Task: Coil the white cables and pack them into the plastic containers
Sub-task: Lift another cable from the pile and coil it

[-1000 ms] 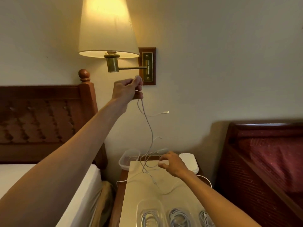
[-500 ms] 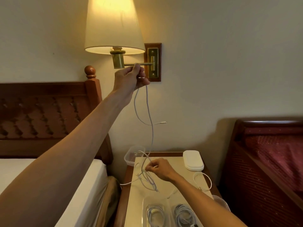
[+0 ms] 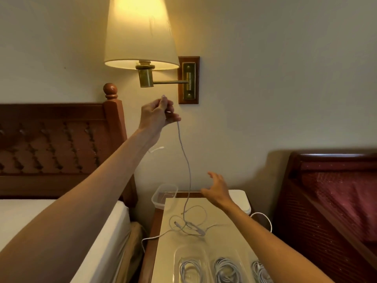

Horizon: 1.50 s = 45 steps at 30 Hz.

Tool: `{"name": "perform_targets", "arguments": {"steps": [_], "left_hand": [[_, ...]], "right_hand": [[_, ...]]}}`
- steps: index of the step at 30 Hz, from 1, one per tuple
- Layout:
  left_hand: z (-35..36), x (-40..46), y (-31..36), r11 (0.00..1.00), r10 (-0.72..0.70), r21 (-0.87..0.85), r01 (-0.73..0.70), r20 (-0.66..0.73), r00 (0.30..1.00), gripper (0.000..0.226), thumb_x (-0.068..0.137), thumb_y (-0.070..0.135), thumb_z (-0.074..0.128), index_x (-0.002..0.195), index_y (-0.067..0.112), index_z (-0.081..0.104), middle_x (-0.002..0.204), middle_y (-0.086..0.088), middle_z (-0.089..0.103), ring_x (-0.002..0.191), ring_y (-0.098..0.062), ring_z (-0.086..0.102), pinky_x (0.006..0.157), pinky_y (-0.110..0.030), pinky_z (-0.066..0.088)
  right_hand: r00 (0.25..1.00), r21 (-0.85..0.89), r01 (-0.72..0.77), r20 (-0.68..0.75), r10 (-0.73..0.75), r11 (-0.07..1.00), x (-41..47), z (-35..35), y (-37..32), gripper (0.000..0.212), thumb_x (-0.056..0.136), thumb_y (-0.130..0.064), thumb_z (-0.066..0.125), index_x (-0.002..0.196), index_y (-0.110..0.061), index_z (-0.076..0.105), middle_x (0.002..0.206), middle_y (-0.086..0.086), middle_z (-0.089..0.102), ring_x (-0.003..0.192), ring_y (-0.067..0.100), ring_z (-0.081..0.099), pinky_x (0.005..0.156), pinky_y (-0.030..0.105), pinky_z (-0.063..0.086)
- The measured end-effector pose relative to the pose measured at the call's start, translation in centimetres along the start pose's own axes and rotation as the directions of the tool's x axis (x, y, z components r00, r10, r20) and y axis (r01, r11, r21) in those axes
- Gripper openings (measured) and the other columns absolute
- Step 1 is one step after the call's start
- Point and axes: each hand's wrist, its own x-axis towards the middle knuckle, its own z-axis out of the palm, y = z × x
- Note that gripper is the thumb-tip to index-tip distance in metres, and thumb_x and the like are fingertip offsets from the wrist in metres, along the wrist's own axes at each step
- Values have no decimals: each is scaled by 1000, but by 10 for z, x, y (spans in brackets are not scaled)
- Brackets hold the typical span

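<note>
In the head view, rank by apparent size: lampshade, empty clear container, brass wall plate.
1. lampshade
2. empty clear container, far smaller
3. brass wall plate, near the container's size; unsure, since depths differ.

Two bare forearms extend into view, with no sleeves visible. The left hand (image 3: 157, 113) and right hand (image 3: 217, 190) wear no gloves, rings or watches.

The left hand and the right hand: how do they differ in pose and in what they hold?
The left hand is raised high near the lamp and pinched shut on the white cable; the right hand is low, above the nightstand. The left hand grips the cable, while the right hand is open with spread fingers and holds nothing. Both are bare and reach forward.
</note>
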Motion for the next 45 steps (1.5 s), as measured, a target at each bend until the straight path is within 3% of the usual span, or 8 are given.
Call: {"name": "perform_targets", "arguments": {"steps": [8, 12, 15, 17, 20, 24, 32, 45], "left_hand": [[-7, 11, 22, 964, -28, -267, -4, -115, 993, 20, 102, 18, 45, 97, 5, 60, 75, -4, 58, 66, -15, 63, 74, -30, 57], [-48, 8, -6, 967, -241, 33, 254, -218, 946, 20, 100, 17, 53, 100, -1, 61, 77, -8, 59, 56, -14, 62, 57, -28, 56], [-62, -13, -38, 317, -371, 869, 379, -254, 893, 44, 94, 43, 57, 87, 0, 65, 72, -8, 67, 54, -18, 62, 52, -29, 52], [-59, -25, -53, -75, -197, 980, 186, -198, 960, 45, 92, 48, 58, 78, 6, 63, 77, -8, 69, 64, -21, 64, 61, -31, 50], [-38, -28, -69, 323, 10, 939, -116, 119, 993, 22, 95, 12, 59, 115, 10, 65, 118, -8, 64, 80, -24, 69, 59, -35, 55], [-3, -40, -92, 709, -85, 641, -295, 492, 866, 59, 95, -10, 43, 146, 18, 38, 139, 0, 43, 85, -19, 70, 54, -28, 58], [-5, -38, -98, 534, 218, 550, -642, 644, 733, 10, 94, 12, 60, 93, 7, 69, 86, 0, 63, 74, -10, 57, 66, -18, 45], [-39, -15, -102, 471, 310, 748, -467, 356, 882, 29, 98, 30, 47, 88, 15, 69, 86, 1, 70, 73, -13, 63, 64, -32, 50]], "right_hand": [[920, 178, -131, 388, 53, 975, 0, 34, -17, 30, 101, -24, 48, 96, -3, 69, 91, 9, 69, 72, 18, 61, 66, 29, 53], [1000, 411, -11, -20, 21, 912, 11, 6, -24, 31, 102, -20, 47, 83, -8, 68, 73, 5, 69, 64, 17, 62, 60, 23, 53], [971, 337, 178, -213, -110, 924, 24, -23, -45, 30, 103, -23, 45, 85, -15, 68, 71, -1, 67, 65, 9, 61, 64, 19, 50], [954, 266, 268, -206, -217, 926, 27, -41, -56, 30, 103, -21, 45, 86, -13, 69, 67, -3, 62, 59, 6, 56, 57, 13, 46], [931, 162, 363, -89, -353, 917, 25, -56, -67, 31, 102, -19, 46, 83, -12, 69, 68, 2, 60, 59, 11, 53, 59, 20, 46], [889, 106, 433, 115, -443, 895, 8, -72, -79, 31, 103, -19, 43, 82, -15, 65, 67, -6, 54, 59, 3, 47, 58, 13, 39], [900, 339, 234, 279, -335, 911, -17, -101, -58, 39, 104, -31, 35, 75, -14, 57, 53, -9, 42, 45, 4, 33, 45, 17, 30], [811, 738, -331, 541, -222, 588, -38, -129, -72, 41, 104, -32, 32, 68, -20, 48, 60, -5, 18, 49, 9, 13, 44, 23, 13]]}}
